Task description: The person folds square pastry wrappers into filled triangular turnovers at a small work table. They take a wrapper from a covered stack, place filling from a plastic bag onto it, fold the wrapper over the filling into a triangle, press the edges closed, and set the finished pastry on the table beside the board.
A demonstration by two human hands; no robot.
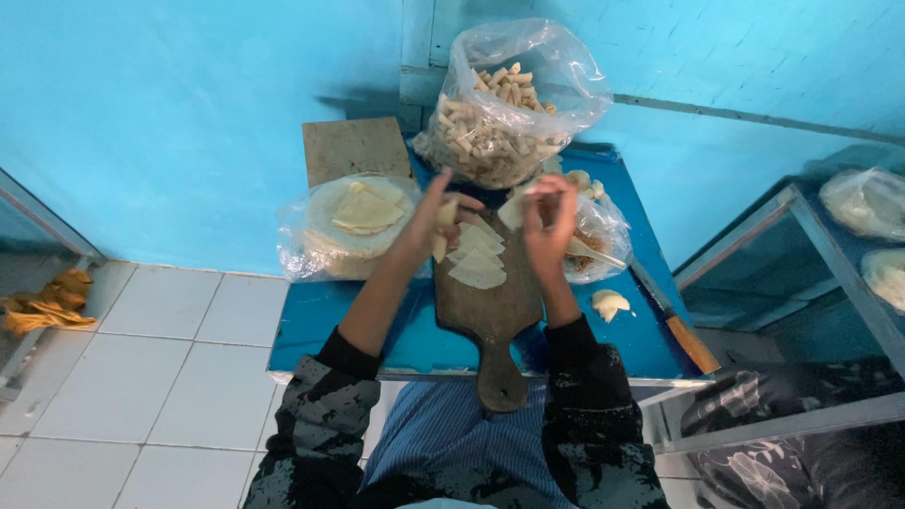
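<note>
Left hand raised over the far left edge of the wooden paddle board, fingers curled around a small rolled piece of dough, held upright. Right hand just right of it, thumb and fingers pinching a pale dough wrapper at its far end. Between and below both hands, a short stack of cut wrappers lying on the board's far half. Board resting on a blue table, handle pointing near. To the left, a round pile of flat dough sheets in clear plastic, touching the board's left edge. Far centre, a large open plastic bag of finished rolls, against the blue wall. Right of the board, a smaller bag of filling with a stick in it, a dough scrap nearer, and a knife with a wooden handle along the table's right edge.
</note>
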